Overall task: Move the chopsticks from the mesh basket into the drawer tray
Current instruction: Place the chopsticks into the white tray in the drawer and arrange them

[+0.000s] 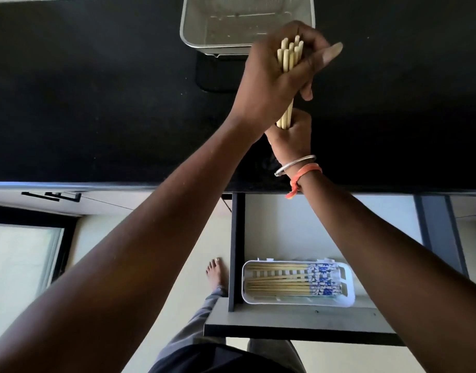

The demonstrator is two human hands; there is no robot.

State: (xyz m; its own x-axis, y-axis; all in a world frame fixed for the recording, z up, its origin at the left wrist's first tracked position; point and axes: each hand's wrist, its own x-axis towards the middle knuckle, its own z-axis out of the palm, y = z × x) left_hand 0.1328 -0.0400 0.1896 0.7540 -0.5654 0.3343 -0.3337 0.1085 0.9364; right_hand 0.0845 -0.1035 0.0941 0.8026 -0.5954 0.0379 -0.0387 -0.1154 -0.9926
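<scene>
Head view, read from left to right. At 9 o'clock lies the bare black countertop (83,103), its front edge crossing the frame at mid-height. The left hand (269,74), at 1 o'clock, is closed around the upper part of a bundle of plain chopsticks (288,57), whose blunt ends fan out above the fingers. Directly beneath it, the right hand (292,135) is wrapped round the lower ends of the same bundle; its wrist carries a silver bangle (296,164) and an orange thread band (305,172). The bundle stands roughly upright between the two fists, over the countertop. At 12 o'clock, just behind the left hand, sits the mesh basket (202,25), with no chopsticks visible on its exposed floor. At 5 o'clock the open drawer (290,319) holds a white tray (347,289) against its front edge; inside lie blue-patterned chopsticks (282,285), placed lengthwise with the patterned ends toward 3 o'clock. A bare foot (215,273) shows just left of the drawer.
</scene>
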